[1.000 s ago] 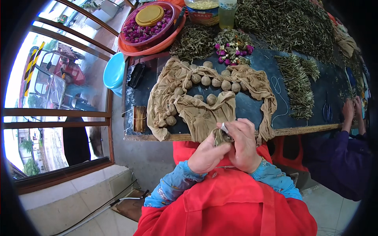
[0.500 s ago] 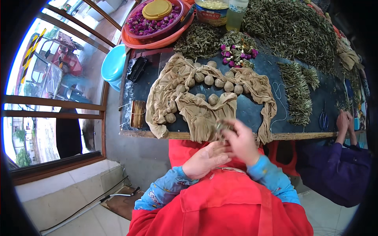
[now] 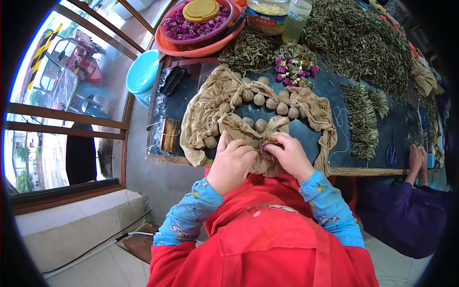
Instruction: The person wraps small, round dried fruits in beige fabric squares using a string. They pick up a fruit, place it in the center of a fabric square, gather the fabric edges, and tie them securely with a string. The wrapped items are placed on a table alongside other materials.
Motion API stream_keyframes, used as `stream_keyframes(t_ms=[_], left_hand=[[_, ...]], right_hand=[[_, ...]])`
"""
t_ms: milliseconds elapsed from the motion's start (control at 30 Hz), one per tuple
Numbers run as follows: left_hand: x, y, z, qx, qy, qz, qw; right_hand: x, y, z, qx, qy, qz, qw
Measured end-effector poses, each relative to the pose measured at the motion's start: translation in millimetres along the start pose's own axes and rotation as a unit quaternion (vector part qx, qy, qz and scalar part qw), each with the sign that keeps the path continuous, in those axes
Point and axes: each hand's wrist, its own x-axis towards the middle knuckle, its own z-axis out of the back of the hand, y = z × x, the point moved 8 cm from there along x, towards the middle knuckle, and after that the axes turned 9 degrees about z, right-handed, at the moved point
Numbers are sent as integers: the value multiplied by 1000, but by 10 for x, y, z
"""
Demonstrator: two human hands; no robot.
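A long tan stocking-like cloth point(image 3: 196, 112) lies in a curve on the dark table, with several round balls point(image 3: 258, 99) tied up in it. Its near end hangs at the table's front edge. My left hand point(image 3: 230, 163) is closed on that near end, fingers bunching the fabric. Between thumb and fingers of my right hand point(image 3: 292, 157) is a small bundle of dried leaves with a purple flower point(image 3: 266, 145), pressed against the cloth beside the left fingers. How far the bundle sits inside the cloth is hidden by my hands.
Beyond the cloth lie flower-and-leaf bundles point(image 3: 295, 71) and a big heap of dried leaves point(image 3: 356, 45). A basin of purple flowers point(image 3: 184, 29), a tub point(image 3: 267, 16) and a bottle point(image 3: 295, 21) stand at the back. Scissors point(image 3: 391, 154) lie right, near another person's hands point(image 3: 417, 160).
My left hand has moved forward from near my lap onto the cloth and gripped it. My right hand has brought the leaf bundle up against the cloth's near end. The view has shifted slightly.
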Motion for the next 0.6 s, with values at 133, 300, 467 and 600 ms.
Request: stream_keyframes(t_ms=[133,300,467,600], left_hand=[[345,-12,291,-81,-84,0,993],[815,-70,-47,-90,-72,-87,990],[972,351,-371,-35,58,59,996],[785,240,58,-174,-35,62,982]], right_hand=[[-3,-134,18,71,21,-66,995],[39,-64,17,-40,1,-56,998],[-89,10,67,-74,-119,-36,989],[-106,61,89,-77,-197,0,977]])
